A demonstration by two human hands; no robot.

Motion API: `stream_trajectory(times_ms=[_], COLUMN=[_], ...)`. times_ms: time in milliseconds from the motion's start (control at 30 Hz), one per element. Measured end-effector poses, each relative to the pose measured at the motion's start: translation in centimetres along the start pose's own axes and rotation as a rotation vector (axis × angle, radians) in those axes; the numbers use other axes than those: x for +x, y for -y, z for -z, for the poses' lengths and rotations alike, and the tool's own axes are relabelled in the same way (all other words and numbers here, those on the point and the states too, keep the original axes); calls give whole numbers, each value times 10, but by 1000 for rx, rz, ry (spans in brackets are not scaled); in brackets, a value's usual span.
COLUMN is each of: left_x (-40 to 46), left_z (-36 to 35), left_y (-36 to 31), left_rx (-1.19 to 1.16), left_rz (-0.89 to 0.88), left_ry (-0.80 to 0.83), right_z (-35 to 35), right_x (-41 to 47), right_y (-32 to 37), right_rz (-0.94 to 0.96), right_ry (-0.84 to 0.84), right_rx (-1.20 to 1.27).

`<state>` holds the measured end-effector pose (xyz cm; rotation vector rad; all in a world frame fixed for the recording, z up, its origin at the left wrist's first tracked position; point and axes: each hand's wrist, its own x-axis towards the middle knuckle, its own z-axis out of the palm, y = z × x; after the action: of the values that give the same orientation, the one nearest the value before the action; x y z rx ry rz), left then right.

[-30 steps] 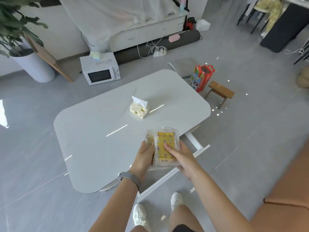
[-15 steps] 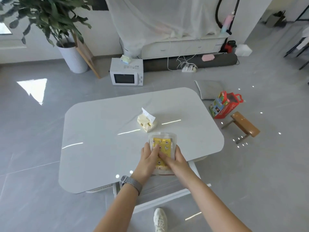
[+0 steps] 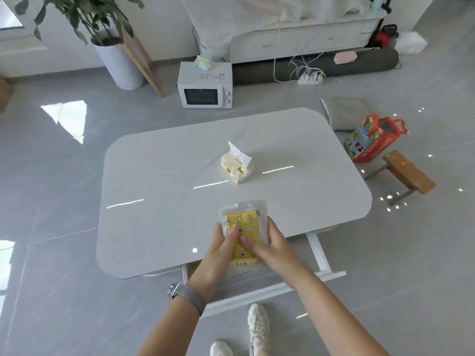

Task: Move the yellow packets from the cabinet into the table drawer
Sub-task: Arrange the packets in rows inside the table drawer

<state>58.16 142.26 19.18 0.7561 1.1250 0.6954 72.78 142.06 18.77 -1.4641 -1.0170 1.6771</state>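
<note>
Yellow packets (image 3: 243,227) between left hand (image 3: 218,249) and right hand (image 3: 270,246)

White rounded counter (image 3: 159,214) carries cream tissue box (image 3: 236,168) at centre. Open white drawer (image 3: 259,291) at its near edge. Clear-wrapped yellow packets (image 3: 244,228) over near edge, above drawer. White microwave (image 3: 205,86) on floor behind counter; small wooden stool (image 3: 408,174) to its right.

A tissue box (image 3: 237,167) sat on the tabletop. On the floor beyond stood a white microwave (image 3: 205,86), with a potted plant (image 3: 113,47) to its left and a power strip (image 3: 311,78) with tangled cords to its right. At the right lay a grey cushion (image 3: 344,113), a red bag (image 3: 372,138) and a small wooden stool (image 3: 408,174).
</note>
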Motion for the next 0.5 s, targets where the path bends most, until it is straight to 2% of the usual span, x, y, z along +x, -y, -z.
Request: stream_trajectory(times_ms=[100,233,500], left_x=[12,31,63], left_z=[18,31,40], left_y=[21,53,129], left_rx=[40,32,-73], left_rz=[-32,-35,-53], left_ry=[-40,-15,-21], right_z=[-7,-10,-11], right_x=[10,26,57], right_y=[-26,-66,-140], right_rz=[3,18,71], right_ry=[-22,-41,-91], right_rx=[28,39,2])
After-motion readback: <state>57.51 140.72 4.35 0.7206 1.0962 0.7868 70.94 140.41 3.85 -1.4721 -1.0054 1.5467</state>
